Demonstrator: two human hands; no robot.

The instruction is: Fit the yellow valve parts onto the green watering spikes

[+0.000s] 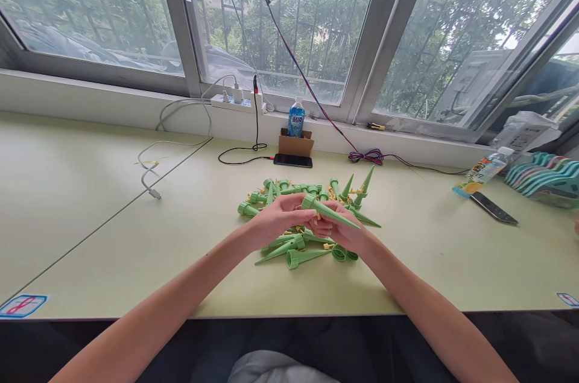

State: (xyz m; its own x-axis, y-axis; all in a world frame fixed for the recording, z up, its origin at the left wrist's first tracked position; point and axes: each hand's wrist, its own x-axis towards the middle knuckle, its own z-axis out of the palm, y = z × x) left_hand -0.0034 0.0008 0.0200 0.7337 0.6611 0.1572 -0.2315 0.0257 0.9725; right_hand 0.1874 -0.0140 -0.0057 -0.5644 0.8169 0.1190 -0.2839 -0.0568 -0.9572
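Light grey, softly creased cloth point(278, 368) is worn at the middle of the body, with dark cloth point(203, 350) seen around it, while both the left hand point(281, 217) and the right hand point(347, 227) are bare, and the slender left forearm point(181, 286) is marked by a small dark spot point(207, 255).

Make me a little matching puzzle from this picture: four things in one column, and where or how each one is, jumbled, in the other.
Things:
1. Green cone
2. White power strip
3. Phone with a cable
4. Bottle with a fruit label

Places and states:
A. Tilted, at the right of the table
B. Below the middle window
C. Held in the left hand
D. Flat in front of the cardboard box

Pairs: 1-C, 2-B, 3-D, 4-A
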